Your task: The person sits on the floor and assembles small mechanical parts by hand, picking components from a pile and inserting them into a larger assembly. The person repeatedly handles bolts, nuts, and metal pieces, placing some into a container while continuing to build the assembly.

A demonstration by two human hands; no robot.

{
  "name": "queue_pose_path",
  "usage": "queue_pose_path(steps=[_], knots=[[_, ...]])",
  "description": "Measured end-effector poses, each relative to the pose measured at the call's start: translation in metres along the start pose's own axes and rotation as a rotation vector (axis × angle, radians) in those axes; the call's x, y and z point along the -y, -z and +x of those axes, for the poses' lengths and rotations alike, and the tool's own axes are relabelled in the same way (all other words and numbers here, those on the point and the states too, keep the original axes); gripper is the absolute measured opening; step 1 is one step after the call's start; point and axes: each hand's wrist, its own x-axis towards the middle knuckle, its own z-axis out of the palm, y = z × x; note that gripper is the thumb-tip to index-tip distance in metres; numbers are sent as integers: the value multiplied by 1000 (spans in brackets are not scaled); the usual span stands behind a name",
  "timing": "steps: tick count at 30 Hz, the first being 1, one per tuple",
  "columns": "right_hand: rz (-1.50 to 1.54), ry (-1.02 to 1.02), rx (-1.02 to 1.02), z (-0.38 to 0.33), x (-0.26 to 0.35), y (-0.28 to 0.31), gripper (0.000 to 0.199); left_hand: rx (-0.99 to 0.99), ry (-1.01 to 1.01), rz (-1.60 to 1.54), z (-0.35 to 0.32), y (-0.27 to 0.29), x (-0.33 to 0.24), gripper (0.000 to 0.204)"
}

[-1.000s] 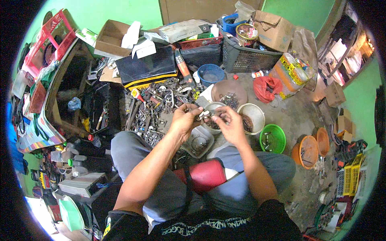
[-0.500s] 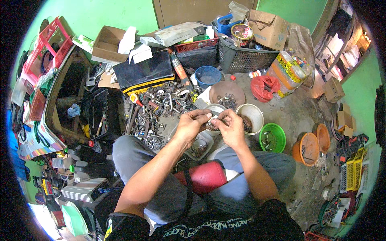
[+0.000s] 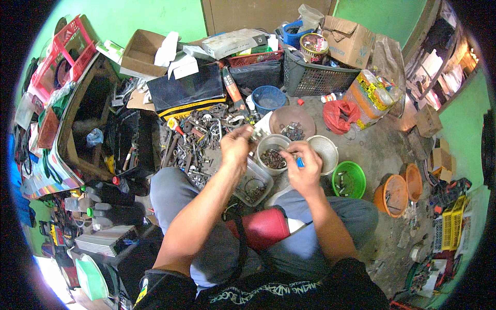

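My left hand (image 3: 236, 147) is raised at the left edge of a clear round tub (image 3: 260, 163). Its fingers are closed on a small greyish part that motion smears. Inside the tub lie small rusty screws (image 3: 274, 159). Over the tub's right side hangs my right hand (image 3: 305, 169), curled, with a small blue piece (image 3: 300, 162) showing between the fingers. I cannot tell what its fingertips pinch, if anything. A clear rectangular container (image 3: 264, 181) with a few small metal parts stands just below the round tub.
Loose tools and metal parts (image 3: 199, 137) are heaped at the left. Beyond the tub lies a brown round lid (image 3: 305, 118) with hardware on it. To the right stand a white bucket (image 3: 330, 150), a green basin (image 3: 361, 178) and orange bowls (image 3: 382, 199). A blue basin (image 3: 268, 103) sits farther back.
My hands have moved apart from where they met over the tub. The left shifted left and away; the right is slightly lower, and a blue piece now shows in it. The screws are uncovered.
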Motion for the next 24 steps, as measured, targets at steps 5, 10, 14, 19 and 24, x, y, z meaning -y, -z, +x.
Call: queue_pose_path(steps=[5,10,14,19,24], knots=[[-98,-307,-15,8,-30,9,19,7,21,-236,0,2,-13,28],[-119,-536,-14,-18,-92,-9,22,193,143,-207,-7,5,-9,35],[-74,-595,-17,-23,-106,-16,22,230,165,-164,-12,4,-5,38],[9,-366,0,-9,-72,-18,25,228,190,-105,-15,5,-4,41],[39,-136,248,14,-6,-2,33,231,152,134,-20,1,-2,44]])
